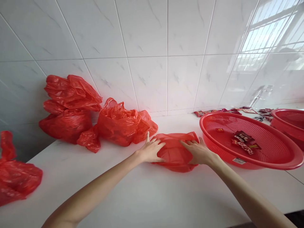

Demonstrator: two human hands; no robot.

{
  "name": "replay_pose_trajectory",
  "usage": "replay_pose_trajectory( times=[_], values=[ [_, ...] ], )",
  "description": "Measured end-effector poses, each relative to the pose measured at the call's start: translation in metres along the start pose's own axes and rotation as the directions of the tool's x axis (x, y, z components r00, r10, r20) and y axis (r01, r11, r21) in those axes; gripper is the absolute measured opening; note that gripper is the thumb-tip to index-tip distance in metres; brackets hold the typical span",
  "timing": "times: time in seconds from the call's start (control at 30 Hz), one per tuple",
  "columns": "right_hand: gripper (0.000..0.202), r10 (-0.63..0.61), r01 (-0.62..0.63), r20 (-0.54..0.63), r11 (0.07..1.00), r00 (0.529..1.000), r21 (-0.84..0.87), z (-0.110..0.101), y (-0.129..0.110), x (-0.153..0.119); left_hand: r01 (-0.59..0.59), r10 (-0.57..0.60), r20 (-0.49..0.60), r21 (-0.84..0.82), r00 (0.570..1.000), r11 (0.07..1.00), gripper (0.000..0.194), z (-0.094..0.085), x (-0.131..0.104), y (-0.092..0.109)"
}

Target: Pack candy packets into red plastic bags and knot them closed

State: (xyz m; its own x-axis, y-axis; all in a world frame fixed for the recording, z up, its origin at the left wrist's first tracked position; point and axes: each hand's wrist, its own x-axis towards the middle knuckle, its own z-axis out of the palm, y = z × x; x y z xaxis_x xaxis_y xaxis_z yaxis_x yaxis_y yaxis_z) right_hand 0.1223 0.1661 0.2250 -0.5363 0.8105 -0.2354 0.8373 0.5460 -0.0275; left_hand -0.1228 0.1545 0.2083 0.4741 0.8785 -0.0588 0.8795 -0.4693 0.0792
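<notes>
A thin red plastic bag [175, 148] lies spread on the white counter between my two hands. My left hand [151, 151] rests at the bag's left side with its fingers spread apart. At the opposite side is my right hand [198, 152], its fingers stretched out over the red plastic and pointing inward. Some fingertips are partly covered or blurred against the bag, so I cannot tell whether they lie on it or just inside its mouth. Just right of my right hand stands a large red plastic basket [205, 134] with several small wrapped packets [243, 139] inside.
Filled red bags [118, 125] sit against the tiled wall, with more stacked bags [67, 123] farther left. Another red bag [19, 180] is at the far left. Behind the basket lie scattered packets [220, 110]. A second red basket [288, 123] stands at the right.
</notes>
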Motion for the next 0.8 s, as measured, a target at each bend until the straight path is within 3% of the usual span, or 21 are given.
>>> replay_pose_trajectory(
  times=[0.07, 0.37, 0.43, 0.6, 0.7, 0.8],
  values=[
    [0.100, 0.017, -0.018, 0.061, 1.000, 0.998, 0.013, 0.005, 0.004, -0.001, 0.014, -0.012, 0.056, -0.020, 0.998, 1.000, 0.067, -0.002, -0.001, -0.005],
    [0.112, 0.060, -0.050, 0.138, 0.996, 0.989, -0.077, -0.004, -0.001, 0.000, -0.059, 0.064, 0.117, -0.047, 0.991, 0.997, 0.038, -0.018, -0.013, -0.013],
    [0.101, 0.067, -0.058, 0.124, 0.996, 0.990, -0.074, -0.005, -0.003, -0.002, -0.058, 0.066, 0.107, -0.076, 0.992, 0.995, 0.038, -0.016, -0.015, -0.013],
    [0.046, -0.010, 0.010, 0.018, 1.000, 1.000, -0.009, -0.010, -0.012, -0.015, -0.080, 0.082, 0.005, -0.156, 0.997, 0.984, 0.040, -0.005, -0.016, -0.012],
    [0.036, -0.027, 0.027, -0.038, 1.000, 0.999, -0.009, -0.011, -0.013, -0.017, -0.108, 0.107, -0.017, -0.199, 0.994, 0.974, 0.044, 0.002, -0.014, -0.009],
    [0.035, 0.015, -0.014, 0.015, 1.000, 1.000, -0.023, -0.006, -0.007, -0.011, -0.111, 0.115, 0.001, -0.238, 0.993, 0.965, 0.053, 0.008, -0.012, -0.005]
  ],
)
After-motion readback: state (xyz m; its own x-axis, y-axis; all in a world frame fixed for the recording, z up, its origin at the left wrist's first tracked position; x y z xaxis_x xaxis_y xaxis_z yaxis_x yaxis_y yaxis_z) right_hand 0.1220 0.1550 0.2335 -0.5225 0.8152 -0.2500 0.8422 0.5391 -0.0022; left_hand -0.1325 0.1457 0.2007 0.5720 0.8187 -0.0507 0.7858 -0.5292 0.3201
